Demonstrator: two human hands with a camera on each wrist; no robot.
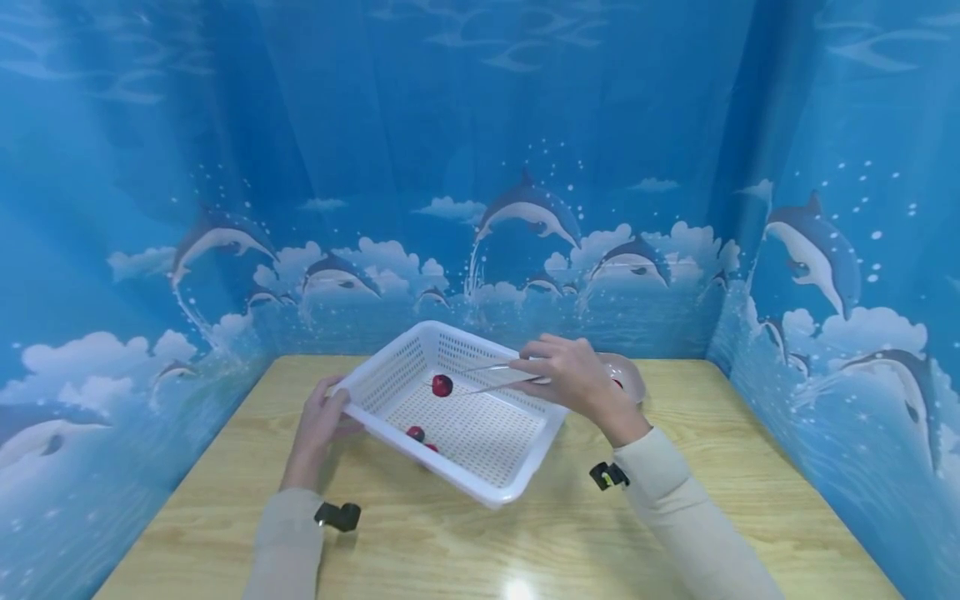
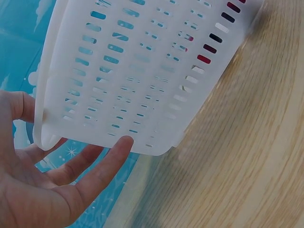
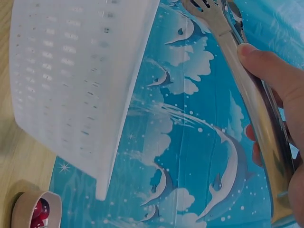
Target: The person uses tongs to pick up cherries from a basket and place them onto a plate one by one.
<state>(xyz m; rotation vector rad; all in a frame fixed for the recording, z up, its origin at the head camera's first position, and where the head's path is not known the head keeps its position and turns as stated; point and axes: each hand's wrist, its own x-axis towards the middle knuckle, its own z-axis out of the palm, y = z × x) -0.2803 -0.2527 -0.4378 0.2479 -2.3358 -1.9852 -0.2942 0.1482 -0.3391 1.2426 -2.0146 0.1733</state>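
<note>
So the left hand (image 1: 318, 429) has the white plastic basket (image 1: 480, 433) clamped by one end: a digit comes over the rim, and the left wrist view shows the other fingers spread below the corner, one fingertip right up against the slotted wall. The basket sits tilted above the wood-grain table (image 1: 420, 542); can't really tell if its lower edge is touching the wood or not.

Right hand (image 1: 573, 379) is gripping the metal tongs (image 3: 249, 88), thumb pressed along one arm and fingers round the other side. The tongs themselves are spread, tips well apart with nothing between them. They're poking into the basket, just beside a shiny dark red fruit (image 1: 442, 385) lying on the mesh floor, gap showing between the two.

Two more red fruits (image 1: 415, 433) are in there too, close together by the near wall, one of them mostly hidden by the rim. Off past the right hand there's a pale pink bowl (image 1: 633, 379) on the table, partly blocked by the hand, and the right wrist view shows red fruits (image 3: 40, 211) inside it. Behind everything hangs a blue dolphin-print curtain (image 1: 450, 125).
</note>
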